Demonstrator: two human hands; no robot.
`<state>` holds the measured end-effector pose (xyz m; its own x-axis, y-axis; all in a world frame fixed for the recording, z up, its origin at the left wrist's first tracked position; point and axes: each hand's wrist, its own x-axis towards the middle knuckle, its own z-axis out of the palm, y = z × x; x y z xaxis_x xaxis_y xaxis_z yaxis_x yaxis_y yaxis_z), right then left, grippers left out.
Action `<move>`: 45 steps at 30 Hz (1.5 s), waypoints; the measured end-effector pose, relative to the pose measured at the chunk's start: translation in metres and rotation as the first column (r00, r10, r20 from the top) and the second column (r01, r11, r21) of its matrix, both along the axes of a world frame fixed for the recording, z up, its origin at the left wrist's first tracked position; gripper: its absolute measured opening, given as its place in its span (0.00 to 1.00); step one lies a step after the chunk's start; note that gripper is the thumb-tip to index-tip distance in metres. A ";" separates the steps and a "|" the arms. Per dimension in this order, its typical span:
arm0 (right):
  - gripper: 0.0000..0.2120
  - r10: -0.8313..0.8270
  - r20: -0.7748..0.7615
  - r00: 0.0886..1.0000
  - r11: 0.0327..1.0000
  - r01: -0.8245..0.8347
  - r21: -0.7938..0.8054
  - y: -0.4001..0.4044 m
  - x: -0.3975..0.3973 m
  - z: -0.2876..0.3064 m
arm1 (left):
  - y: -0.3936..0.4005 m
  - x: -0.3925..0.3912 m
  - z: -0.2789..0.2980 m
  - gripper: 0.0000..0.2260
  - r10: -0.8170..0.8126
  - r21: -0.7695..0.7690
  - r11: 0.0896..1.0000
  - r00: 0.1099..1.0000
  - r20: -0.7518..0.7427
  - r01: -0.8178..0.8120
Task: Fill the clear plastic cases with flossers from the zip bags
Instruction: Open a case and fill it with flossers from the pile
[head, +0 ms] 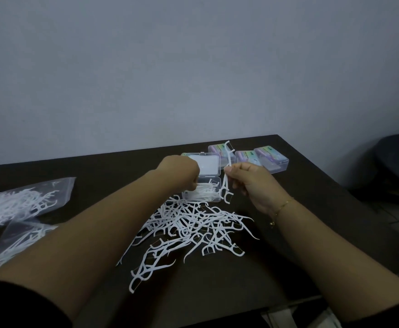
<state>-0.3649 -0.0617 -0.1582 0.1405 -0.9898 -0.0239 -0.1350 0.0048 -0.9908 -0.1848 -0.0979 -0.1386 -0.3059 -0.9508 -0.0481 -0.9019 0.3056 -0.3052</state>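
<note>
— Dozens of white flossers (189, 223) lie tangled in a loose pile on the dark table (288, 268), each with a forked head and a thin curved pick end.

— And the open case (203, 185)?

— Just behind the pile, clear plastic, lid tipped back, with some flossers lying lengthwise inside.

— Hands?

— The left hand (179, 172) is curled over the case, fingertips down among its flossers (whether it grips one, I cannot tell). The right hand (248, 181) pinches a few flossers (226, 176) beside the case.

— Bags?

— Two zip bags (20, 209), far left, hold more.
</note>
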 end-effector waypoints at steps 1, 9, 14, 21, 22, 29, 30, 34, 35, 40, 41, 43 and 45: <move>0.09 -0.001 -0.002 1.000 1.000 0.001 -0.003 0.000 0.000 0.000 | -0.001 -0.001 0.000 0.06 -0.010 -0.002 1.000 1.000 0.001 0.010; 0.09 -0.008 0.016 1.000 1.000 0.008 0.005 -0.002 -0.001 -0.001 | -0.011 0.001 0.008 0.10 0.029 0.060 0.998 0.945 -0.324 -0.010; 0.08 0.006 0.028 1.000 1.000 -0.006 -0.003 -0.005 -0.003 -0.001 | -0.016 -0.013 0.005 0.11 0.042 0.141 0.990 0.880 -0.473 0.029; 0.08 0.006 0.032 0.999 1.000 -0.006 0.011 -0.008 -0.002 -0.004 | -0.011 -0.012 -0.007 0.10 0.090 0.192 0.981 0.813 -0.575 0.026; 0.08 0.003 0.038 0.999 1.000 -0.003 0.008 -0.009 0.000 -0.003 | -0.009 -0.009 -0.007 0.10 0.096 0.186 0.982 0.802 -0.590 0.020; 0.08 -0.037 -0.364 0.931 0.962 -0.065 -0.264 -0.034 0.022 0.015 | 0.004 0.014 -0.004 0.07 0.156 0.168 0.984 0.778 -0.609 -0.065; 0.08 -0.022 -0.436 0.900 0.949 -0.118 -0.292 -0.039 0.026 0.018 | 0.006 0.017 -0.005 0.05 0.179 0.178 0.980 0.768 -0.615 -0.086; 0.08 0.052 -0.740 0.670 0.911 -0.336 -0.240 -0.052 0.051 0.021 | 0.014 0.030 -0.016 0.08 0.331 0.311 0.938 0.667 -0.668 -0.154; 0.09 0.062 -0.782 0.620 0.911 -0.356 -0.210 -0.053 0.056 0.018 | 0.016 0.033 -0.018 0.10 0.379 0.360 0.918 0.634 -0.674 -0.167; 0.10 0.099 -0.812 0.576 0.931 -0.341 -0.129 -0.055 0.065 0.004 | 0.018 0.044 -0.023 0.13 0.446 0.418 0.889 0.560 -0.698 -0.187; 0.10 0.091 -0.776 0.624 0.940 -0.310 -0.139 -0.055 0.064 0.003 | 0.019 0.045 -0.023 0.12 0.442 0.415 0.891 0.553 -0.706 -0.182; 0.11 0.051 -0.732 0.680 0.956 -0.245 -0.161 -0.055 0.061 0.002 | 0.020 0.044 -0.023 0.11 0.430 0.408 0.897 0.547 -0.718 -0.171; 0.11 0.013 -0.775 0.631 0.960 -0.226 -0.167 -0.057 0.055 0.002 | 0.020 0.044 -0.023 0.11 0.423 0.406 0.900 0.549 -0.720 -0.161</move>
<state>-0.3102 -0.1184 -0.1563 0.2942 -0.9548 0.0423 -0.8214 -0.2752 -0.4996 -0.1411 -0.0779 -0.1611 -0.0542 -0.9798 -0.1924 -0.7950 -0.0742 0.6020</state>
